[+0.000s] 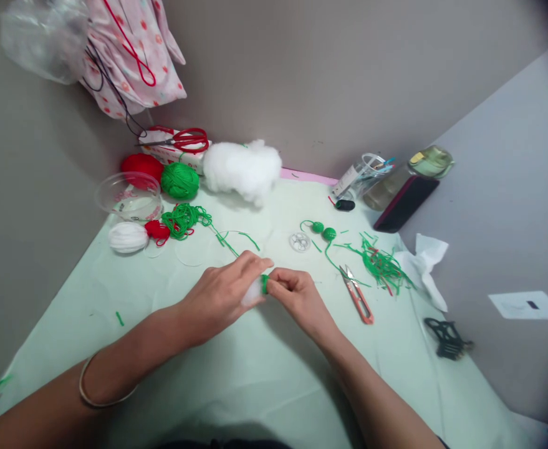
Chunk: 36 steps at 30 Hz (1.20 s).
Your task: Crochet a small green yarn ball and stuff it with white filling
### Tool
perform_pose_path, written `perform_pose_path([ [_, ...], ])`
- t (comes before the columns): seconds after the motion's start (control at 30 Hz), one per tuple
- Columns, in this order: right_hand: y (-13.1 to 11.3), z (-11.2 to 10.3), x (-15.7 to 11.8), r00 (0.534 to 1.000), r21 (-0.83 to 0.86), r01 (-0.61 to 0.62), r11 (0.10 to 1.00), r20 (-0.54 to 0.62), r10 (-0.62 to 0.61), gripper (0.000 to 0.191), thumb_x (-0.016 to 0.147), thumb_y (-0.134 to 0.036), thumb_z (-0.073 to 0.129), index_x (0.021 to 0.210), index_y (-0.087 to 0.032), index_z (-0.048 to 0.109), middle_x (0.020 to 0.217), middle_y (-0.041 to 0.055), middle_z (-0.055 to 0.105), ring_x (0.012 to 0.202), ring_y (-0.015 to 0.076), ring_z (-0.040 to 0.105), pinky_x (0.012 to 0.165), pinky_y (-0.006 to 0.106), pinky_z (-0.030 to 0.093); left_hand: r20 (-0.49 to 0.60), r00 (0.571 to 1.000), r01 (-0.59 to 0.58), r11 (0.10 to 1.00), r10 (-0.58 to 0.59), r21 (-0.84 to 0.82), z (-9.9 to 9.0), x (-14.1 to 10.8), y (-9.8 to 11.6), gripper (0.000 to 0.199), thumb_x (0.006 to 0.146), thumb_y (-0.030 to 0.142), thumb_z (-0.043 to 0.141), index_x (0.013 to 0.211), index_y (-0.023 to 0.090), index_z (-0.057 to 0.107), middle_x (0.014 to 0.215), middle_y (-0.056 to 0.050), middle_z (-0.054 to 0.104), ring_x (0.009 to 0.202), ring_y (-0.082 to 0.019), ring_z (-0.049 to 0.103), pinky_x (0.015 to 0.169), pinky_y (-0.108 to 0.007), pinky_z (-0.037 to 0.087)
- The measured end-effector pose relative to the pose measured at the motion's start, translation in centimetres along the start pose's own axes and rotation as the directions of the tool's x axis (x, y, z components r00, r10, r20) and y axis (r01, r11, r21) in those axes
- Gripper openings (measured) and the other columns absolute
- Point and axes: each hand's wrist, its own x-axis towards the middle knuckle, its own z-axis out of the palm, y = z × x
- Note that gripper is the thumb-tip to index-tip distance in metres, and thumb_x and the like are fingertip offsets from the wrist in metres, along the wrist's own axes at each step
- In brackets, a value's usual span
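Observation:
Between my hands, over the middle of the table, is a small green crocheted piece [265, 284] with a white tuft of stuffing [254, 291] against its left side. My left hand [220, 296] is curled around the tuft, thumb below and fingers above. The fingertips of my right hand [297, 296] pinch the green piece from the right, hiding part of it. How far the stuffing goes inside the piece cannot be made out. Green yarn [184, 219] lies loosely tangled beyond my left hand. Orange-handled thread snips [358, 298] rest to the right of my right hand.
At the back are a big wad of white stuffing [243, 169], a green yarn ball [180, 181], red scissors [190, 141] and a clear bowl [128, 198]. Two green crocheted balls [329, 234], yarn scraps [386, 267], a phone [405, 204] and a black claw clip [446, 338] lie rightward.

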Motion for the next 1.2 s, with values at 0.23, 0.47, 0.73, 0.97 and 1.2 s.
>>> perform_pose_path([
  [0.23, -0.5, -0.5, -0.1, 0.999, 0.082, -0.042, 0.996, 0.003, 0.042, 0.029, 0.077, -0.044, 0.064, 0.064, -0.019, 0.059, 0.054, -0.0082, 0.034, 0.053, 0.0079, 0.025, 0.051, 0.025, 0.018, -0.037, 0.994, 0.083, 0.930, -0.103, -0.359, -0.3, 0.3, -0.5, 0.023, 0.096, 0.029, 0.061, 0.118, 0.025, 0.067, 0.106, -0.004, 0.070, 0.097, -0.021, 0.068, 0.085, -0.032, 0.051],
  [0.47, -0.3, -0.2, -0.5, 0.998, -0.040, -0.011, 0.999, -0.061, 0.009, 0.031, 0.083, -0.038, 0.056, 0.058, -0.021, 0.047, 0.054, -0.0075, 0.031, 0.053, 0.0083, 0.025, 0.051, 0.026, 0.019, 0.166, 0.873, 0.268, 0.168, -0.459, -0.949, -2.8, 1.2, 1.2, 0.057, 0.104, 0.054, 0.031, 0.149, 0.024, 0.049, 0.146, -0.013, 0.060, 0.115, -0.025, 0.067, 0.089, -0.036, 0.058],
  [0.73, -0.8, 1.0, -1.8, 0.991, -0.112, 0.082, 0.990, 0.114, -0.069, 0.034, 0.084, -0.035, 0.057, 0.060, -0.021, 0.037, 0.060, -0.0063, 0.027, 0.058, 0.0076, 0.024, 0.054, 0.027, 0.018, 0.034, 0.935, 0.190, 0.418, -0.353, -0.889, 1.4, 0.4, 2.2, 0.033, 0.100, 0.029, 0.047, 0.118, 0.021, 0.072, 0.130, -0.008, 0.072, 0.124, -0.025, 0.065, 0.112, -0.039, 0.048],
  [0.97, -1.0, -0.6, -1.2, 0.995, -0.048, 0.080, 0.996, 0.057, -0.077, 0.031, 0.081, -0.036, 0.060, 0.060, -0.021, 0.043, 0.060, -0.0063, 0.030, 0.058, 0.0078, 0.026, 0.053, 0.025, 0.021, 0.042, 0.997, 0.077, 0.754, -0.066, -0.652, -0.7, 0.6, 0.8, 0.036, 0.102, 0.033, 0.052, 0.132, 0.024, 0.069, 0.142, -0.008, 0.066, 0.134, -0.024, 0.059, 0.117, -0.039, 0.043],
  [1.2, -0.7, -0.5, -1.1, 0.969, -0.124, 0.105, 0.987, -0.212, -0.130, 0.038, 0.084, -0.039, 0.058, 0.056, -0.022, 0.039, 0.053, -0.0074, 0.028, 0.053, 0.0078, 0.024, 0.050, 0.025, 0.019, 0.096, 0.933, 0.262, 0.473, -0.346, -0.841, -2.7, 0.6, 0.5, 0.034, 0.088, 0.035, 0.068, 0.120, 0.026, 0.064, 0.086, 0.001, 0.070, 0.067, -0.015, 0.063, 0.059, -0.024, 0.050],
])
